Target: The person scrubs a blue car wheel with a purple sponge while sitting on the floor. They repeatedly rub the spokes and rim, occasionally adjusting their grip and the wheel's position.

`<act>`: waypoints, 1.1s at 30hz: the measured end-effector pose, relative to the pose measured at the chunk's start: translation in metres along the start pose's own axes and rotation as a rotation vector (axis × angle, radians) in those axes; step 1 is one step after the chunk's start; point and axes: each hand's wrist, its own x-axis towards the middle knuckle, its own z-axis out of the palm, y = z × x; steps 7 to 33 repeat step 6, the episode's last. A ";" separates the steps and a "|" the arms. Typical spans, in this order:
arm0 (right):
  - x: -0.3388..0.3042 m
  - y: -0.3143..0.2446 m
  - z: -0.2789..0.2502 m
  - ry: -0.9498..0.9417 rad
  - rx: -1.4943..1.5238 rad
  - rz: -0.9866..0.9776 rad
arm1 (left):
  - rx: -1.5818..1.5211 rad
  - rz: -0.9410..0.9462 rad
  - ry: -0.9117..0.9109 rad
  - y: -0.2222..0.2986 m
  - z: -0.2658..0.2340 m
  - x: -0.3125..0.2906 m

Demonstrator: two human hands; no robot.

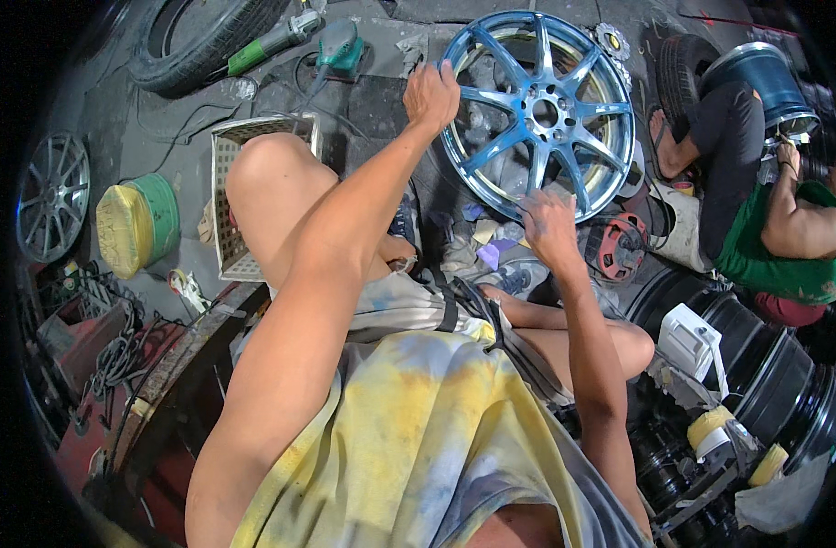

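Observation:
A blue multi-spoke wheel rim [538, 114] stands tilted on the floor in front of me. My left hand [431, 91] grips its upper left edge. My right hand [547, 226] presses against the rim's lower edge, fingers closed on what looks like a small grey piece; I cannot make out what it is. My bare knees frame the rim, the left one [267, 169] raised high.
A white plastic basket [228, 196] sits by my left knee. A tyre [194, 41], a green power tool [337, 46] and a silver rim [51, 194] lie left. Another person in green [788, 233] works on a dark rim [767, 78] at right. Black rims [765, 365] stack lower right.

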 end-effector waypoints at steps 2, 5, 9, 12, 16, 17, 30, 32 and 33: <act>-0.006 0.006 -0.003 -0.007 -0.001 -0.028 | 0.013 0.009 -0.004 -0.003 0.001 0.001; 0.018 -0.001 0.020 0.041 0.083 -0.069 | 0.002 -0.027 -0.016 -0.001 0.001 0.001; 0.019 -0.001 0.022 -0.004 0.122 -0.045 | 0.003 -0.023 -0.012 0.000 0.001 0.003; 0.019 -0.001 0.022 -0.004 0.122 -0.045 | 0.003 -0.023 -0.012 0.000 0.001 0.003; 0.019 -0.001 0.022 -0.004 0.122 -0.045 | 0.003 -0.023 -0.012 0.000 0.001 0.003; 0.019 -0.001 0.022 -0.004 0.122 -0.045 | 0.003 -0.023 -0.012 0.000 0.001 0.003; 0.019 -0.001 0.022 -0.004 0.122 -0.045 | 0.003 -0.023 -0.012 0.000 0.001 0.003; 0.019 -0.001 0.022 -0.004 0.122 -0.045 | 0.003 -0.023 -0.012 0.000 0.001 0.003; 0.019 -0.001 0.022 -0.004 0.122 -0.045 | 0.003 -0.023 -0.012 0.000 0.001 0.003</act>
